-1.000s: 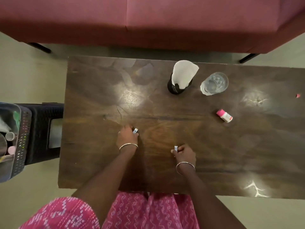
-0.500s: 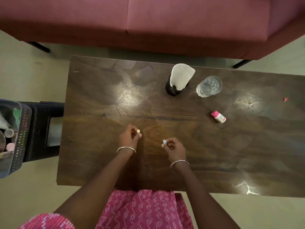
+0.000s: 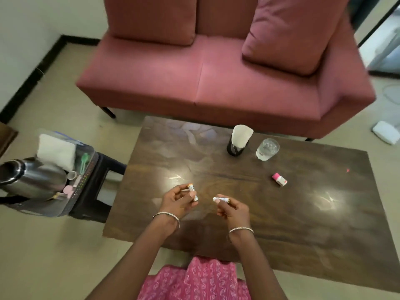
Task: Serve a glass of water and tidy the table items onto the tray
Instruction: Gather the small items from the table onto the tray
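Over the desk's (image 3: pixel 303 213) near side, the left hand (image 3: pixel 178 202) pinches a small white tube (image 3: pixel 191 188) between thumb and curled fingers. The right hand (image 3: pixel 233 211) grips a second tube (image 3: pixel 220 199), its end poking out leftward past the fingers.

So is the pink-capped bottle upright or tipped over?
Tipped over: the pink-capped bottle lies on its side on the table.
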A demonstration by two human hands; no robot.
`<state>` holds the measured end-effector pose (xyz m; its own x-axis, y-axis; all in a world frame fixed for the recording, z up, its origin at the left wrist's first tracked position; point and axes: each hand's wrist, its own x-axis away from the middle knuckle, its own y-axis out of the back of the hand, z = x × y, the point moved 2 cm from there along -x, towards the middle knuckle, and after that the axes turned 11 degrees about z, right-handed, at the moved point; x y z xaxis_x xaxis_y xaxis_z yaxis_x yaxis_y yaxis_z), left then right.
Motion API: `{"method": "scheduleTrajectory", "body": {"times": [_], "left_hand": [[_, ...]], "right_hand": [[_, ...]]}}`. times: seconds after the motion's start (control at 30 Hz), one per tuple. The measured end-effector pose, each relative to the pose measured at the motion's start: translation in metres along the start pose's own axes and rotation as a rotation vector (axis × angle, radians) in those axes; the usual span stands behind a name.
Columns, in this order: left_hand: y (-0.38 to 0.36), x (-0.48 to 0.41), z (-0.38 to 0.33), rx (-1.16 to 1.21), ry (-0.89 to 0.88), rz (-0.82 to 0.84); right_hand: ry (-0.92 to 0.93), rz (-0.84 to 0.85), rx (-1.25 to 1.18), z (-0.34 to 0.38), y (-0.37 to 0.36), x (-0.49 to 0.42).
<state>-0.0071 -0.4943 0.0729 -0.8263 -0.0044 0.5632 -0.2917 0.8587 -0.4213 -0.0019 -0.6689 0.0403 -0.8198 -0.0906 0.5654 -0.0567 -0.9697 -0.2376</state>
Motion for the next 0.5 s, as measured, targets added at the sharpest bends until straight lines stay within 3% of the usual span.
{"method": "scheduleTrajectory", "body": {"times": [0.27, 0.5], "left_hand": [[-0.001, 0.122, -0.043, 0.145, -0.158, 0.08], [0.037, 0.195, -0.082, 0.063, -0.35, 0.059]], "right_hand": [[0.181, 0.2, -0.049, 0.058, -0.062, 0.108], [0.267, 0.385, 0.07, 0.073, -0.121, 0.176]]}}
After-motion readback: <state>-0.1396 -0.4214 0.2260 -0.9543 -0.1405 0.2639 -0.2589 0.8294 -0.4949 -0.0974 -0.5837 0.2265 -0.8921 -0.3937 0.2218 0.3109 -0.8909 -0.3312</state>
